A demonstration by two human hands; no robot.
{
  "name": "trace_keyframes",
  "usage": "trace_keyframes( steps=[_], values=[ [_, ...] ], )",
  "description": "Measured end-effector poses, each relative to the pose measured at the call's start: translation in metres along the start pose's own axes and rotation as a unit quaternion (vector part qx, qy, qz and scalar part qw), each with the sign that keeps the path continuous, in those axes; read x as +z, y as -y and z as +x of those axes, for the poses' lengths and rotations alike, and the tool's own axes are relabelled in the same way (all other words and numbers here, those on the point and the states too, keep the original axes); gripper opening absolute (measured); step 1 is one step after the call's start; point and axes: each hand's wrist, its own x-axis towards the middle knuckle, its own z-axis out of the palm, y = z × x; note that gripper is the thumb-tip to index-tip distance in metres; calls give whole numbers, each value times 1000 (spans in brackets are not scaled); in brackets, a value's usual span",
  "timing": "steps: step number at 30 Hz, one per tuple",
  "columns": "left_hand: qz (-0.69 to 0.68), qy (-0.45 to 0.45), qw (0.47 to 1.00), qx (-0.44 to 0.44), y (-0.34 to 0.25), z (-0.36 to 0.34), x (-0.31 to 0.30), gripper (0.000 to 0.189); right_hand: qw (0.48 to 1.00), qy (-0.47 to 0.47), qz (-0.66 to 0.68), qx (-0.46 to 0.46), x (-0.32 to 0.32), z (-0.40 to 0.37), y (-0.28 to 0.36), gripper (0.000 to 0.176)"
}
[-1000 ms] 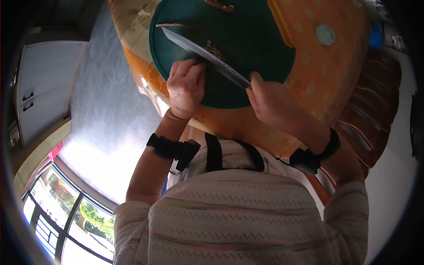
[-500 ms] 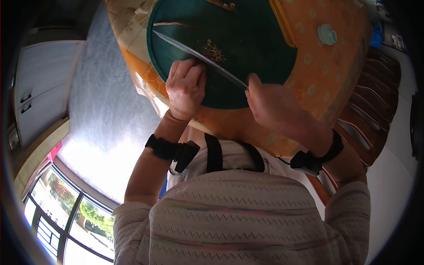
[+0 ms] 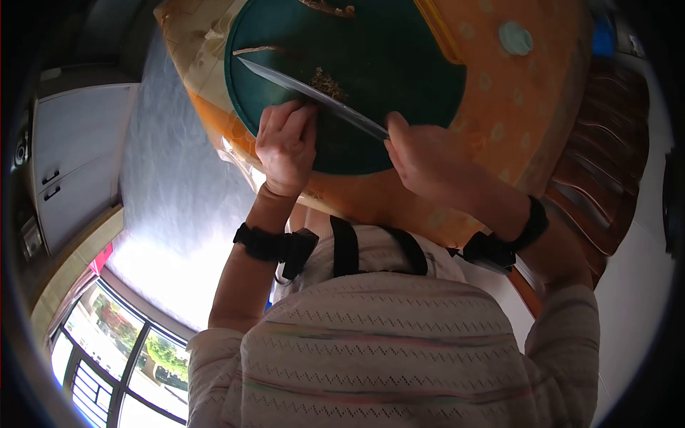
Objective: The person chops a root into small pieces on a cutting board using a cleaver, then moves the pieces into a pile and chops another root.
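Note:
My right hand is wrapped round the handle of a long knife. Its blade slants up and left across a round dark green cutting board, with the tip near the left rim. Close to the near side of the blade, my left hand has its fingers curled and pressed together at the board; whatever is under the fingertips is hidden. A small heap of chopped brown bits lies just beyond the blade. A thin pale stick-like piece and a brown woody piece rest farther off on the board.
The board has a yellow handle on its right side. It lies on an orange patterned tablecloth. A pale green cap-like object stands to the right. A brown slatted wooden chair is beyond the table's right edge.
The whole view has shifted a little, so the board and hands appear farther left. The knife has changed its angle slightly. Both hands keep their grips.

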Motion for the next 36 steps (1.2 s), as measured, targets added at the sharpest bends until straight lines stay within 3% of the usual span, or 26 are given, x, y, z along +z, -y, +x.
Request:
trace_keyframes(
  steps=[17, 23, 25, 36],
  values=[
    [-18, -8, 1000, 2, 2, 1, 2, 16, 998, 50, -23, 17, -5, 16, 18, 12],
    [-5, 8, 1000, 9, 2, 1, 0, 16, 999, -13, -47, -3, 6, 16, 12, 12],
    [-13, -11, 1000, 8, 3, 0, 3, 16, 1000, -27, 2, 7, 2, 15, 6, 13],
    [-14, -12, 1000, 10, 4, -2, 4, 18, 999, 33, -11, 11, -11, 7, 9, 12]
  ],
)
